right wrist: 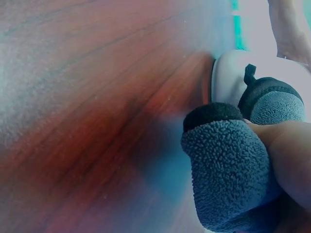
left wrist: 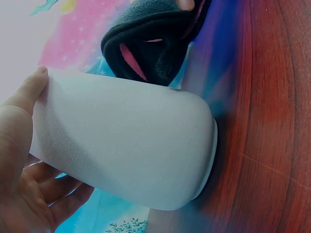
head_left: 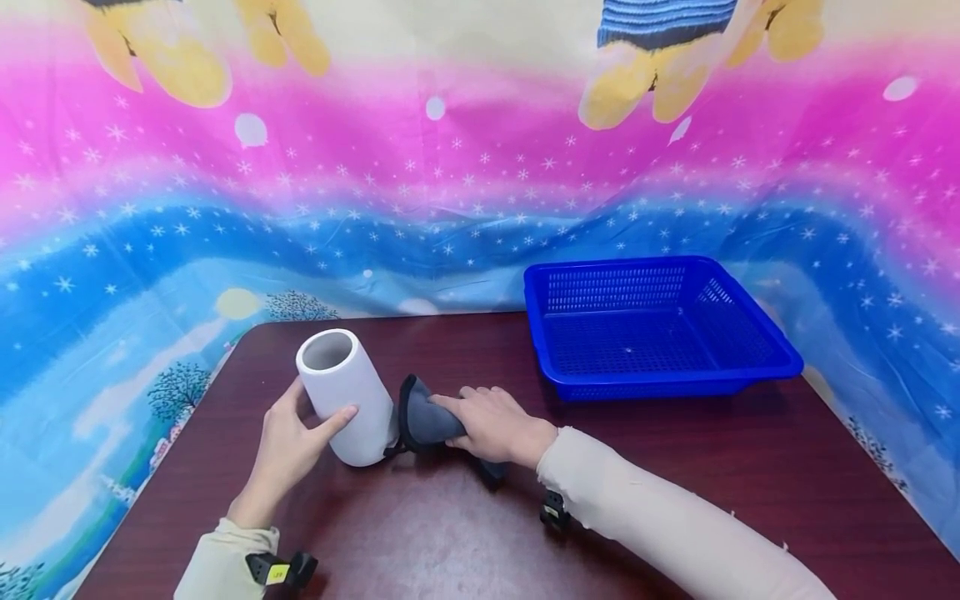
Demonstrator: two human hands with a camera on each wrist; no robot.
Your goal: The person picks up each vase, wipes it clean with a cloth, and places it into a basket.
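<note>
A white, hollow vase stands at the left of the table, its round mouth up. My left hand grips it from the left, thumb on the near side and fingers round the back; in the left wrist view the vase fills the middle. My right hand holds a bunched grey fleecy cloth with black edging right at the vase's lower right side. Some pink shows inside the folded cloth in the left wrist view. A small black loop sticks out of it towards the vase.
A blue plastic basket with perforated walls stands at the back right of the dark red wooden table. A printed fabric backdrop hangs behind the table and along both sides.
</note>
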